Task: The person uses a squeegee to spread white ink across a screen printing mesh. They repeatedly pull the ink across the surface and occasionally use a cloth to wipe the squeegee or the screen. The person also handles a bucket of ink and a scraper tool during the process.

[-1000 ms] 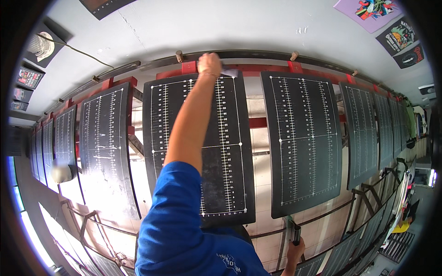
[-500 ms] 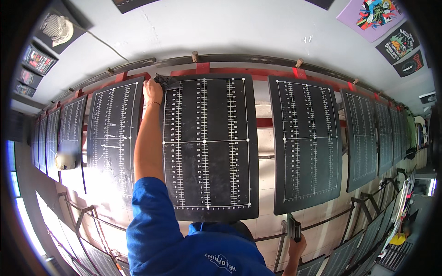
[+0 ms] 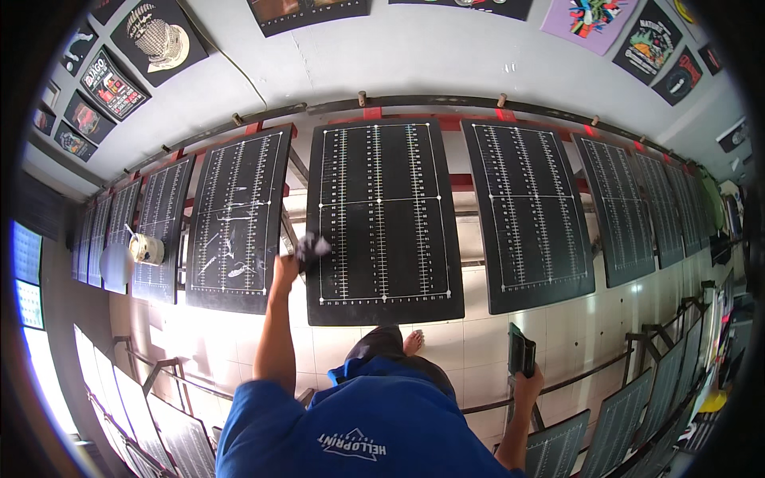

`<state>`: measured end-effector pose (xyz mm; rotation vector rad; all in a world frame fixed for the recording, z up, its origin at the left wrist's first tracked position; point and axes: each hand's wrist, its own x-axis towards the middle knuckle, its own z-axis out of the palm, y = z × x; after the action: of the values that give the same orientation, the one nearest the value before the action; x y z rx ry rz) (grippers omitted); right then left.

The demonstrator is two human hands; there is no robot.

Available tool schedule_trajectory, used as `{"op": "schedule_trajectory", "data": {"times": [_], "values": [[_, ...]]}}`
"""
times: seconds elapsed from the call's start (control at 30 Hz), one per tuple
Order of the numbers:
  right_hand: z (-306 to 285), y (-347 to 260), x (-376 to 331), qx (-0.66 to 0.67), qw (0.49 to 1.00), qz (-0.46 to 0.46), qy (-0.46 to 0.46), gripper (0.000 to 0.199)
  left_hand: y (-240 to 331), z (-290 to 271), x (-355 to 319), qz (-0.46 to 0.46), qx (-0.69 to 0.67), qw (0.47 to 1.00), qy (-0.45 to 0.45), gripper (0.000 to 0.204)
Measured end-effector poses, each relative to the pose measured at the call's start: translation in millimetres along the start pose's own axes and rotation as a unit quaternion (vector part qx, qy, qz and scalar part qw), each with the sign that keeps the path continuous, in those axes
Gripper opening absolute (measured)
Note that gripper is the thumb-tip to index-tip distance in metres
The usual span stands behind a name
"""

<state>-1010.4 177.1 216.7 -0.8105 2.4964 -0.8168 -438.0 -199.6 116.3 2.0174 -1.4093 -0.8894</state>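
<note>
Judging by how loosely it is bunched, the crumpled grey cloth (image 3: 313, 248) could be caught on the left edge of the black ruled board (image 3: 402, 239) and tugged from the left hand (image 3: 287, 268), since much of it is left hanging beyond the fingers. Knuckles might also be scraped if the hand is swung too near that edge, or against the smeared board (image 3: 215, 179) on its other side. The dark flat tool (image 3: 522, 350) could be knocked on the right-hand board (image 3: 530, 239) if it is lifted carelessly. The cloth is placed just right of the left hand and slightly farther from the body, over the board's left edge; it seems to be pinched between closed fingers, though contact with the board cannot be told through the blur. By the right hand (image 3: 528, 384), the tool is gripped at its lower end, held upward.
</note>
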Motion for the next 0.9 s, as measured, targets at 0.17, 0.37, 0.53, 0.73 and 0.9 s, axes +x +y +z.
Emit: {"op": "schedule_trajectory", "data": {"times": [0.17, 0.37, 0.53, 0.73, 0.9], "values": [[3.5, -12.3, -9.3, -0.027, 0.998, -0.002, -0.049, 0.033, -90.6, -42.6, -170.6, -0.003, 0.027, 0.992, -0.125, 0.024], [18.8, -117.2, -52.9, 0.131, 0.987, -0.033, -0.083, 0.038, -239.5, -137.1, -238.5, -0.261, 0.142, 0.955, -0.009, 0.041], [104.7, -254.2, -102.5, 0.179, 0.949, -0.217, -0.14, 0.036, -356.5, -187.5, -251.2, -0.357, 0.096, 0.927, 0.061, 0.038], [296.5, -427.5, -227.2, 0.06, 0.879, -0.424, -0.208, 0.033, -479.9, -252.9, -283.8, -0.339, -0.084, 0.92, 0.181, 0.035], [404.4, -467.5, -339.6, -0.068, 0.752, -0.63, -0.182, 0.047, -544.2, -279.0, -289.3, -0.361, -0.247, 0.882, 0.174, 0.038]]}}
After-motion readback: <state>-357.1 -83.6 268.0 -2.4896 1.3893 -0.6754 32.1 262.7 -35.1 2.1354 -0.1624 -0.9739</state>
